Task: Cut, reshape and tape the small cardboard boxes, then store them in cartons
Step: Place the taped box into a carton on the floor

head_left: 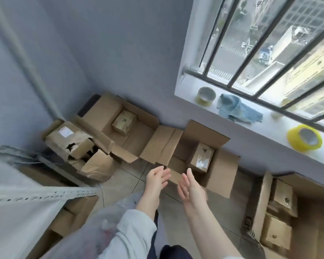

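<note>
Below the window (232,43), left hand (157,177) and right hand (190,187) are held spread, empty, at the near edge of the carton (221,174), its small box (201,157) nearer the right.

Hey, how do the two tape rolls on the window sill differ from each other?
The right tape roll is bright yellow; the left tape roll is pale, almost clear. The right tape roll lies right of the blue cloth, the left tape roll left of it. The right one looks bigger, though it is nearer the camera. Both sit on the window sill.
</note>
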`<state>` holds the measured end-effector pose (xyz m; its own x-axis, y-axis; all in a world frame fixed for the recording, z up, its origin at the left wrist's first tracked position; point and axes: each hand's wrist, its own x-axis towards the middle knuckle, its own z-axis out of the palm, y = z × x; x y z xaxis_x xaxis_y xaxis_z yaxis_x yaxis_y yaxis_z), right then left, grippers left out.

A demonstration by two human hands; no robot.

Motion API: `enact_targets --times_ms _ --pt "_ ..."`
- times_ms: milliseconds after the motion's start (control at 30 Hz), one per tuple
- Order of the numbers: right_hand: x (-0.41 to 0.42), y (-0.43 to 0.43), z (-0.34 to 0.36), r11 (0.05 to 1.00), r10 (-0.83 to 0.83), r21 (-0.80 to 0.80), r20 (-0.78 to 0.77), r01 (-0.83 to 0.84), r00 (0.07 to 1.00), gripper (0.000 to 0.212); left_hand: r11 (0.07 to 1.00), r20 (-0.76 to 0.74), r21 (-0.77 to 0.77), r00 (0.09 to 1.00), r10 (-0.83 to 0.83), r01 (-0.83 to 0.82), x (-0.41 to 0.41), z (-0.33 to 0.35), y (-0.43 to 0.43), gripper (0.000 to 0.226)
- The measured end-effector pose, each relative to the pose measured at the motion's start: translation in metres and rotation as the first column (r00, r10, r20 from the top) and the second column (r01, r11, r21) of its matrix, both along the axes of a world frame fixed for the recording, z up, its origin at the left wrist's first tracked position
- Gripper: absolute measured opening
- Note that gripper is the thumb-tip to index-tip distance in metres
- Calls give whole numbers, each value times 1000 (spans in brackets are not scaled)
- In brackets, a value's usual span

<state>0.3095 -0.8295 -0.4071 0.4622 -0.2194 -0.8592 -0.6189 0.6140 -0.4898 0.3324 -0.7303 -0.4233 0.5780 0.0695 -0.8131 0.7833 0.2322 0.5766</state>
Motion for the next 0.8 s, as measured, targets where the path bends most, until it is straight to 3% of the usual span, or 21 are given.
enact_targets --times_ms 200,367,567,700,800 --pt "-85 34 43 988 145 33 89 -148 985 52 968 115 0 962 248 -250 -93 57 38 32" --pt "-142 71 80 983 157 86 94 -165 983 47 919 195 6 902 385 -393 -164 109 73 27" --pt "-199 195 177 907 364 95 316 -411 876 38 763 502 9 663 555 -646 -247 202 184 19" --pt "-245 292 248 820 456 73 518 -568 724 32 673 691 -34 470 550 -739 -308 276 266 18" --pt "-278 365 296 766 472 60 624 -640 623 20 634 798 -15 372 474 -773 -354 324 333 16"
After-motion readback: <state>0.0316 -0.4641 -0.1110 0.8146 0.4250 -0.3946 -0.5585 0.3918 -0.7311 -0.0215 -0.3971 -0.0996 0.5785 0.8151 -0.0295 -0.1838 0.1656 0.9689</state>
